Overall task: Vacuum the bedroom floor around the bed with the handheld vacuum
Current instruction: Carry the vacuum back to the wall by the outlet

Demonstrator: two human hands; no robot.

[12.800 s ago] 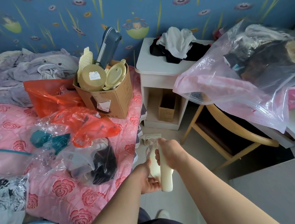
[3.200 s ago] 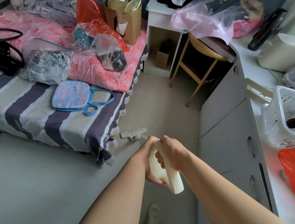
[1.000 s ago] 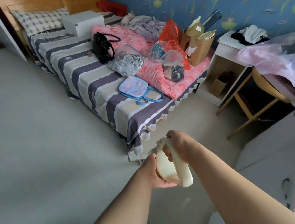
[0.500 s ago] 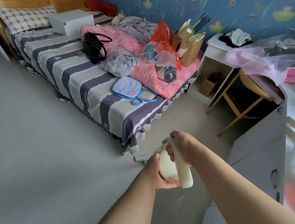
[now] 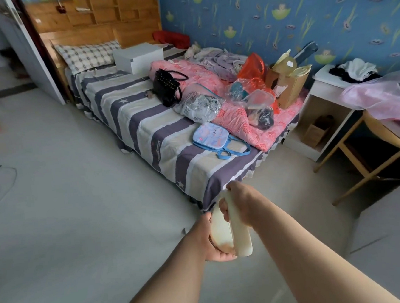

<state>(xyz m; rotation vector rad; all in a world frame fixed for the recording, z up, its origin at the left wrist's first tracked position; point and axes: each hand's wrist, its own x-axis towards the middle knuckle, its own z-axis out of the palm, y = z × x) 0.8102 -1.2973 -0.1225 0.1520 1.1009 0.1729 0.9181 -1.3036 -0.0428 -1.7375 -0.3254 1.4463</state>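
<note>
Both hands gripping handheld vacuum [image 5: 231, 230] by the bed [image 5: 118, 102] corner, lower centre of frame.

Right hand [image 5: 242, 200] is wrapping the cream handle from above; left hand [image 5: 211, 245] is cupping the body from the lower left, fingers curling under. Long axis is running from the butt end nearest the camera up and away, pointing at the striped sheet hem [image 5: 208, 197]; floor head is hidden behind the hands. Judgement: head wants riding flat on the floor [image 5: 80, 220], tracking slowly along the bed edge, clear of the hem so fabric isn't getting sucked in.

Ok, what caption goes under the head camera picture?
Left hand and right hand grip the vacuum by the striped bed.
</note>
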